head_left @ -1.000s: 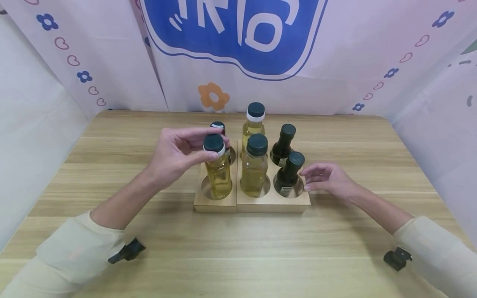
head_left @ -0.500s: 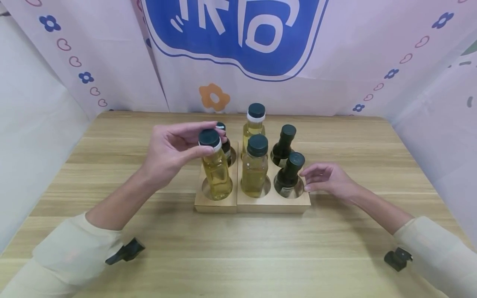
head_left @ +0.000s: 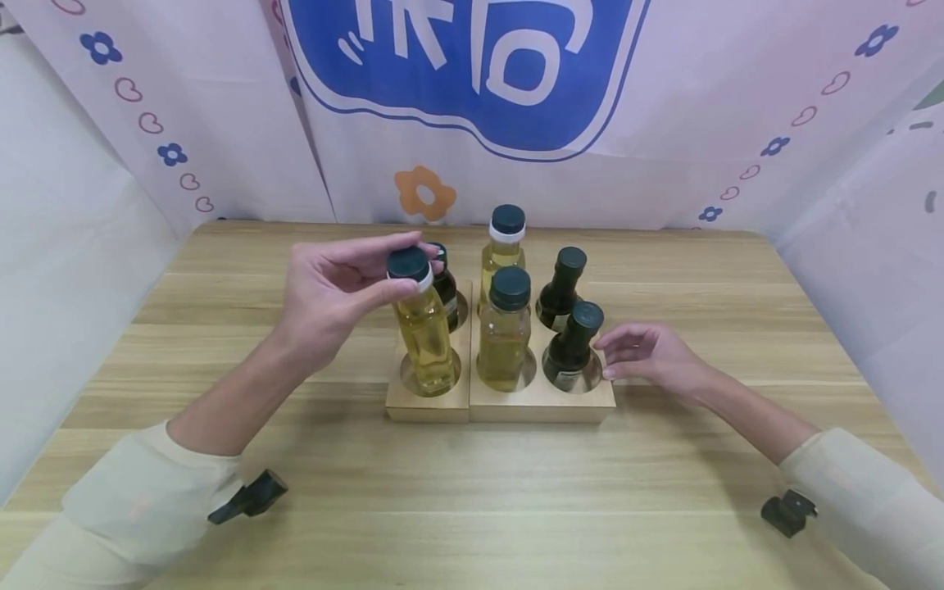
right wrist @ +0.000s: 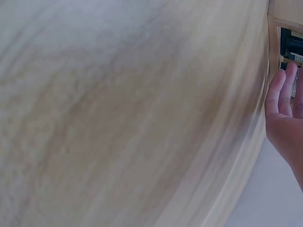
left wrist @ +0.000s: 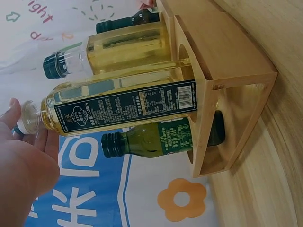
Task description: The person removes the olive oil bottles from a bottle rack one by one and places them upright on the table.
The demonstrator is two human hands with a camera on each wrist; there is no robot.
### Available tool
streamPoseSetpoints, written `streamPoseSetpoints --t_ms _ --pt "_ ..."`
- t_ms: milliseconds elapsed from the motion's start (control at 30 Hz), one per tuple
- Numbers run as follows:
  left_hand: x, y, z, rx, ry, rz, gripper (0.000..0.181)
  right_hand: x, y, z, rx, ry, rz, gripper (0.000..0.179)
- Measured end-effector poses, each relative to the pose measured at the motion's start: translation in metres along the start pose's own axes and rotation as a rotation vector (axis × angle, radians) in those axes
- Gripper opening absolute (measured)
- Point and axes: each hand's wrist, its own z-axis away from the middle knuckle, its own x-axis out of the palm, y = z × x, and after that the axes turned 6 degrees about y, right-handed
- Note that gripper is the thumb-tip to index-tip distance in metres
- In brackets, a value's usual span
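My left hand (head_left: 324, 307) pinches the neck of a clear bottle of yellow oil (head_left: 428, 348), thumb in front and fingers behind. The bottle leans left, its lower end at the front left hole of a wooden bottle rack (head_left: 428, 412). Its dark label (left wrist: 125, 108) faces the left wrist view. Behind it stands a small green glass bottle (left wrist: 147, 140). At the rack's right side rests my right hand (head_left: 649, 356), fingers loosely bent beside a dark bottle (head_left: 571, 352) and holding nothing. Whether its fingertips touch the rack I cannot tell.
Two more yellow oil bottles, one in front (head_left: 504, 348) and one behind (head_left: 506, 233), stand in the rack's middle column. Another dark bottle (head_left: 562, 287) is at back right. The wooden table (head_left: 472, 508) ends at a printed white backdrop (head_left: 627, 192).
The left hand has shifted left and slightly away, drawing the oil bottle's top the same way, so it leans more. More of the small bottle behind shows. The right hand stays put.
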Motion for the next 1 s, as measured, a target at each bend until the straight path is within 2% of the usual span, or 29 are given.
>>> streamPoseSetpoints --t_ms 300,467,700,1000 --pt "0.001 0.002 -0.001 -0.029 0.033 0.007 0.046 -0.001 0.000 0.001 0.021 0.023 0.034 0.041" --pt "0.002 0.005 -0.002 -0.018 0.036 0.019 0.045 -0.001 0.000 0.001 0.021 0.018 0.034 0.040" --pt "0.003 0.010 -0.004 -0.009 0.058 -0.015 0.041 -0.001 -0.001 0.001 0.022 0.013 0.030 0.040" --pt "0.001 0.015 -0.008 0.059 0.050 0.027 0.042 -0.001 0.000 -0.001 0.009 0.002 0.019 0.041"
